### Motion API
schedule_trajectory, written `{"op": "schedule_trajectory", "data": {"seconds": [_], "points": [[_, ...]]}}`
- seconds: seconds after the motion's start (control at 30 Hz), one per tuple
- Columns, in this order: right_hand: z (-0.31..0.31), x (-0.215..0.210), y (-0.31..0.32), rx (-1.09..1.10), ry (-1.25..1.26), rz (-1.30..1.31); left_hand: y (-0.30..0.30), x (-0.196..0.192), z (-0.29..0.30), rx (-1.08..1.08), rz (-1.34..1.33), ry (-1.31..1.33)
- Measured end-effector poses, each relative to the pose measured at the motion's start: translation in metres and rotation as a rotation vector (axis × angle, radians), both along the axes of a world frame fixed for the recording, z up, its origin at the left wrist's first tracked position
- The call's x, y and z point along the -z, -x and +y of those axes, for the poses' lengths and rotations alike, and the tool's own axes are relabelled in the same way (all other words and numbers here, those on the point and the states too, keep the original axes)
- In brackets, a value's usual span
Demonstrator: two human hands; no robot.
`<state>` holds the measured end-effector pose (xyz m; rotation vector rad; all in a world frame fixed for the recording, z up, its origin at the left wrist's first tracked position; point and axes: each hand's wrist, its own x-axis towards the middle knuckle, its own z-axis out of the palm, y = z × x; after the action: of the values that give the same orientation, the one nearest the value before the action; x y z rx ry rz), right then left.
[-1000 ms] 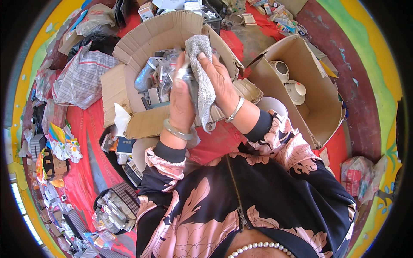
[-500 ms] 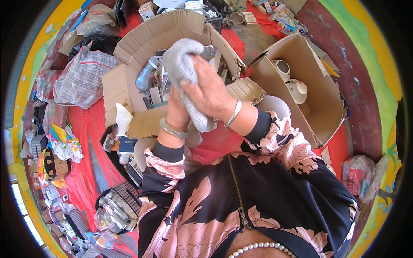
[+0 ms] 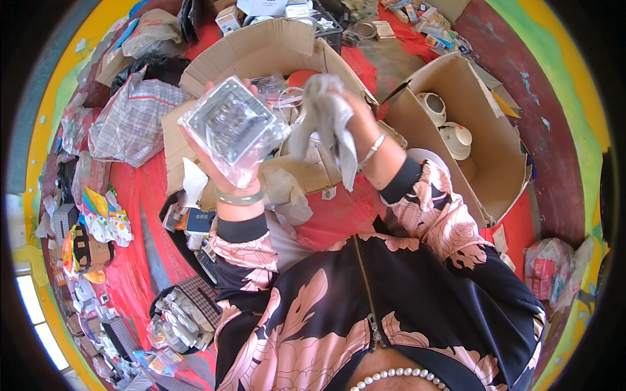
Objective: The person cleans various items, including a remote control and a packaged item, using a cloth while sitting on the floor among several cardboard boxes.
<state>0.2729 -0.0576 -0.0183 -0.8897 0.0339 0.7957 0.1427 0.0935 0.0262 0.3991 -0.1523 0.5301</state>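
Note:
On my left hand [image 3: 220, 171] rests a square, clear plastic-wrapped package [image 3: 233, 120] with a dark, shiny inside that I cannot make out. My fingers curl up behind it and show at its far edge. My right hand [image 3: 366, 127] grips a crumpled grey cloth [image 3: 327, 124], which hangs down from the fingers, a little apart from the package. Both hands are over an open cardboard box [image 3: 261, 40] holding mixed small items, partly hidden by my hands. A white cable loop shows between the hands.
To the right, another cardboard box [image 3: 424, 163] holds a white bowl-shaped piece [image 3: 456, 141] and a second one [image 3: 430, 109]. A checked bag [image 3: 130, 120] lies at the left. Below it, a patterned container [image 3: 203, 296] holds wrapped items. Red sheeting [image 3: 137, 221] covers the floor.
My hands, pressed together around the grey cloth before, have moved apart. The wrapped package now shows on my left hand, and the cloth has gone right with my right hand.

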Motion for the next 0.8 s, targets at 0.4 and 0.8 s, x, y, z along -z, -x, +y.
{"op": "schedule_trajectory", "data": {"seconds": [0.4, 0.8], "points": [[0.032, -0.023, 0.037, 0.146, 0.347, -1.403, -0.011, 0.016, -0.015, -0.169, 0.231, -0.026], [0.018, -0.020, 0.093, -0.470, -0.053, -1.509, 0.003, 0.025, -0.020, -0.203, 0.145, -0.171]]}}
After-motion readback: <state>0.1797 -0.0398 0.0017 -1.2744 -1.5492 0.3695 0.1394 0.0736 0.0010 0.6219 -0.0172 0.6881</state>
